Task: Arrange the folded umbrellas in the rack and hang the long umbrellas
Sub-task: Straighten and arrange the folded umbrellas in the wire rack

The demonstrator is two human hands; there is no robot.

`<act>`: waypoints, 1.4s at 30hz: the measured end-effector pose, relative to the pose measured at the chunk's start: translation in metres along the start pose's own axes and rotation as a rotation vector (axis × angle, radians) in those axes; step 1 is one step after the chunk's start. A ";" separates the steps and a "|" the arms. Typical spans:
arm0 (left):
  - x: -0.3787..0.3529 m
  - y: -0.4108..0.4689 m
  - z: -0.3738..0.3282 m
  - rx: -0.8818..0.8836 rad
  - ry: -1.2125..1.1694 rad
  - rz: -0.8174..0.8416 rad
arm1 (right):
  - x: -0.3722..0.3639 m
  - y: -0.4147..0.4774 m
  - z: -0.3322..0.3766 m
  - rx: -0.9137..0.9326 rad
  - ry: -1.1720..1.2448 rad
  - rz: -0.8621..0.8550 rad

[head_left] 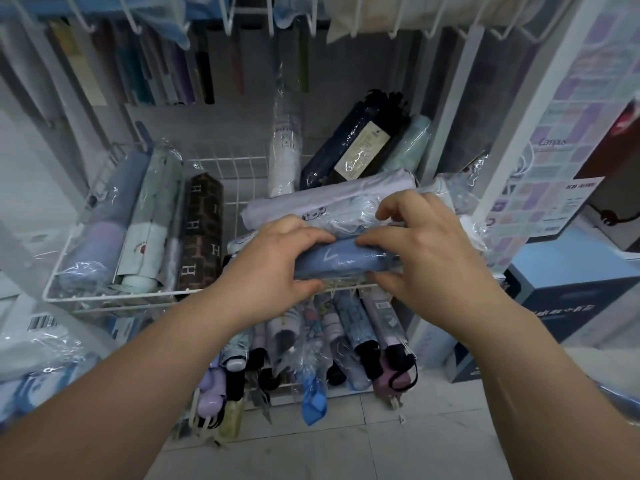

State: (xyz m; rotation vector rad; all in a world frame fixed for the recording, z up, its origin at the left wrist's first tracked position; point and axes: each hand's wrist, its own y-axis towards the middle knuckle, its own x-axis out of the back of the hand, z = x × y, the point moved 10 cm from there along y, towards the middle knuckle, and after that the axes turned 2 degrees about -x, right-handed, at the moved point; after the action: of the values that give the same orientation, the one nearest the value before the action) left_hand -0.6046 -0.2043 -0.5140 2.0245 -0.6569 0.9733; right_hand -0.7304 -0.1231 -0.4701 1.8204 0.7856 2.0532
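From the head camera, both bare hands clasp one folded blue umbrella [341,259], a soft fabric cylinder in crinkled clear plastic, held crosswise over the front edge of the white wire rack [114,296]. The left hand [273,261] wraps its left end, thumb beneath; the right hand [426,251] pinches its right end, fingers curled on top. Just behind it lies a pale lilac umbrella [329,199] in glossy wrap. At the rack's left stands a brown patterned umbrella [202,230], lengthwise. A navy umbrella [353,150] leans at the back.
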 end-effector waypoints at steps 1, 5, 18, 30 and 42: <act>-0.001 0.000 -0.001 -0.013 0.023 -0.003 | 0.001 0.000 0.001 0.007 -0.020 -0.016; -0.002 0.001 -0.005 -0.046 0.052 -0.022 | 0.006 0.000 0.002 0.015 -0.051 -0.061; 0.043 0.010 0.021 0.227 -0.378 -0.095 | 0.046 0.051 -0.009 -0.346 0.385 -0.255; 0.066 -0.004 0.118 0.604 -0.910 -0.498 | -0.082 0.087 0.050 -0.486 0.708 0.267; 0.085 -0.017 0.130 0.641 -0.932 -0.609 | -0.108 0.102 0.065 -0.489 0.832 0.234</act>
State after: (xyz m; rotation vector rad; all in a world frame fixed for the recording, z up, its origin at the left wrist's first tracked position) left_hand -0.4907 -0.3104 -0.5048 2.9901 -0.1085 -0.2200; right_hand -0.6349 -0.2520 -0.4970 0.7982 0.1747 2.8560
